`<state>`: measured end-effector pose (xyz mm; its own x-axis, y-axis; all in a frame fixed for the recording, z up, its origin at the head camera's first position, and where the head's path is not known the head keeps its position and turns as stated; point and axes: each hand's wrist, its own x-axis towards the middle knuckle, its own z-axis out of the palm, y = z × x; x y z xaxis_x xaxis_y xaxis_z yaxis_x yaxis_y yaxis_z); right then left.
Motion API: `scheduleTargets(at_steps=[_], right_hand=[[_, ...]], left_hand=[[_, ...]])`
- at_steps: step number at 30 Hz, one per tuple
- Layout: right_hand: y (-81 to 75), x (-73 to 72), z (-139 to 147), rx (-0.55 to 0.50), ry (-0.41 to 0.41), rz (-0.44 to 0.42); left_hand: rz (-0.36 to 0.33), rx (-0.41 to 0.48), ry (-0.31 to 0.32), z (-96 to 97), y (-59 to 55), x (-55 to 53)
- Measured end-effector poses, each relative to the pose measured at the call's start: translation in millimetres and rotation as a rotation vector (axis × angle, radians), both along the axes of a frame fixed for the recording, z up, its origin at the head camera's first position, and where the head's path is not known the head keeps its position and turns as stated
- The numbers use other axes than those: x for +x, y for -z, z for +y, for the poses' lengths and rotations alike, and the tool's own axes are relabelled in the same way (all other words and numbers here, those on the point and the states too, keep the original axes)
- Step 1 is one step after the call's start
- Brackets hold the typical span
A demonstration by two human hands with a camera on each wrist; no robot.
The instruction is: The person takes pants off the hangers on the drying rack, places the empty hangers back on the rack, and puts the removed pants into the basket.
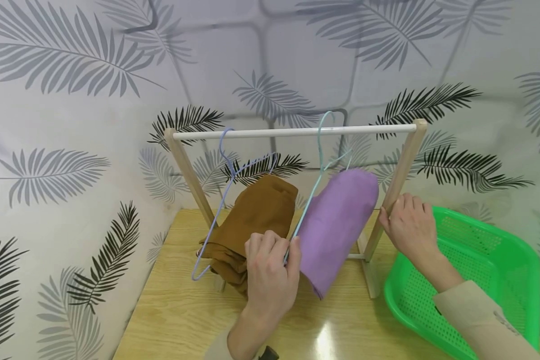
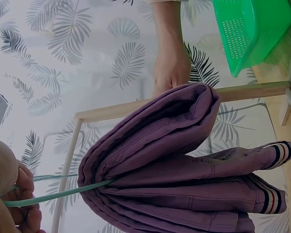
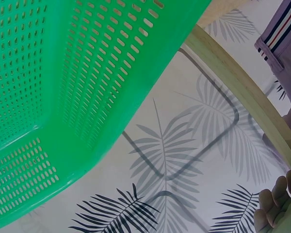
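Note:
My left hand (image 1: pixel 272 272) grips the near end of a mint-green hanger (image 1: pixel 307 210), its fingers curled around the wire. Folded purple trousers (image 1: pixel 337 225) hang over that hanger, their striped cuffs (image 2: pixel 271 200) showing in the left wrist view. The hanger's hook sits over the white rail (image 1: pixel 274 133) of a small clothes rack. On the right side, my right hand (image 1: pixel 409 222) holds the rack's wooden post (image 1: pixel 402 160). To the left, a blue hanger (image 1: pixel 213 223) on the same rail carries a folded brown garment (image 1: pixel 256 210), partly hidden behind my left hand.
A green perforated plastic basket (image 1: pixel 522 255) stands on the table at right, beneath my right forearm. The rack stands on a wood-grain tabletop (image 1: pixel 162 315). Behind it is a wall covering (image 1: pixel 94 120) with leaf prints.

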<state>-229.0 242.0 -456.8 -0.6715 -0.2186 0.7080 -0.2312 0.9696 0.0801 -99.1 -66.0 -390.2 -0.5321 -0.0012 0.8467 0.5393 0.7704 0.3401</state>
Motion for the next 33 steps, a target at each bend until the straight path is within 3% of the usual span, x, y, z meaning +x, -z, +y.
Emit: scheduleTargets(at_steps=[7, 19, 29, 33], right_hand=[[-0.3, -0.5, 1, 0.015, -0.008, 0.034], [-0.7, -0.4, 1, -0.003, -0.003, 0.009], [-3.7, 3.2, 0, -0.016, 0.01, -0.044], [-7.1, 5.7, 1, -0.019, -0.004, -0.069]], left_hand=[[-0.021, 0.003, 0.011, -2.7, 3.2, 10.9], [-0.02, -0.028, 0.022, -6.0, 20.6, 19.3], [0.031, -0.051, 0.028, -5.7, 36.9, 19.5], [0.0, -0.032, 0.041, -6.5, 42.1, 19.2]])
